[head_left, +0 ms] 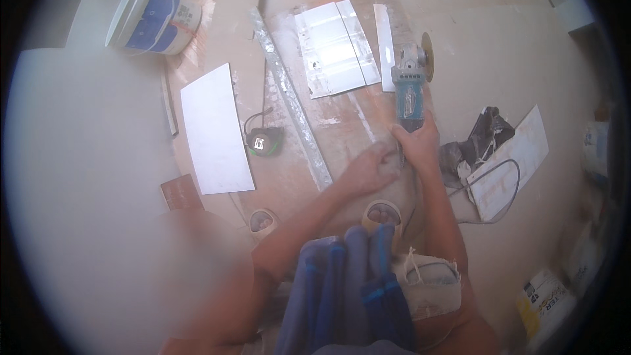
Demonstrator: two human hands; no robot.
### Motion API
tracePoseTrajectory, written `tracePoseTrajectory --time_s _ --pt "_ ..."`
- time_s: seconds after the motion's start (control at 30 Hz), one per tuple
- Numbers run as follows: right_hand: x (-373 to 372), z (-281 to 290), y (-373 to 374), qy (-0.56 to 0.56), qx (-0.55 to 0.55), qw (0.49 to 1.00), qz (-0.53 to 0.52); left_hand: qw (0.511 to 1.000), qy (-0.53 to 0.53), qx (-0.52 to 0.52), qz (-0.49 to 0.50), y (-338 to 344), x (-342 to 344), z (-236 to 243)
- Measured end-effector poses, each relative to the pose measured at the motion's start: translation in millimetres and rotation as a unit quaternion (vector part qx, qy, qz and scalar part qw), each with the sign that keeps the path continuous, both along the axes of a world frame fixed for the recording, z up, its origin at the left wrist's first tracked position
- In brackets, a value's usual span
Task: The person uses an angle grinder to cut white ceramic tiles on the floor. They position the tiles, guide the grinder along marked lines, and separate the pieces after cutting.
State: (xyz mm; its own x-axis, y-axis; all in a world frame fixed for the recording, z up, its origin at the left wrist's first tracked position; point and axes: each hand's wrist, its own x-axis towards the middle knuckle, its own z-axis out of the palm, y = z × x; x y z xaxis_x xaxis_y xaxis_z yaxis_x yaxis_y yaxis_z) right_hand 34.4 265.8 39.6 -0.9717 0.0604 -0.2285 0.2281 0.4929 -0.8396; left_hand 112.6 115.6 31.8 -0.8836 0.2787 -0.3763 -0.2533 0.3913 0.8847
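My right hand (422, 141) is wrapped round the rear of a teal angle grinder (410, 95), whose disc (428, 56) stands upright, off the floor. Beside the grinder's tail and its cord is my left hand (376, 167), fingers curled; what they hold, if anything, I cannot make out. Ahead lies a white tile (328, 66) with a dark line across it, dusty and glossy. A narrow white tile strip (386, 46) lies to its right, partly behind the grinder. A dusty metal bar (289, 92) runs slantwise on the left of the tile.
A larger white tile (213, 131) and a tape measure (263, 141) lie to the left. A white and blue bucket (148, 20) stands far left. On the right, a dark crumpled item (486, 135) rests by another tile (522, 158) and a looped cord. A sack (545, 302) sits lower right.
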Motion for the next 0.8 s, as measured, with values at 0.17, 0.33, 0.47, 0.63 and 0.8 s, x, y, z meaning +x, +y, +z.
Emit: tracePoseTrajectory --time_s 0.17,0.33,0.47,0.63,0.8 --pt "4 8 -2 -0.008 -0.018 1.0 0.014 0.998 -0.027 -0.054 0.032 17 3 9" --pt "5 17 -5 -0.04 0.002 0.999 0.008 0.99 0.007 -0.138 0.008 18 5 11" --pt "8 -2 2 -0.021 -0.022 1.0 0.002 0.99 0.025 -0.142 0.002 23 7 12" --pt "7 6 1 -0.056 -0.044 0.997 0.023 0.985 0.008 -0.17 -0.014 24 6 12" --pt "3 7 5 -0.039 -0.026 0.999 0.021 0.979 -0.036 -0.2 -0.022 31 -6 12"
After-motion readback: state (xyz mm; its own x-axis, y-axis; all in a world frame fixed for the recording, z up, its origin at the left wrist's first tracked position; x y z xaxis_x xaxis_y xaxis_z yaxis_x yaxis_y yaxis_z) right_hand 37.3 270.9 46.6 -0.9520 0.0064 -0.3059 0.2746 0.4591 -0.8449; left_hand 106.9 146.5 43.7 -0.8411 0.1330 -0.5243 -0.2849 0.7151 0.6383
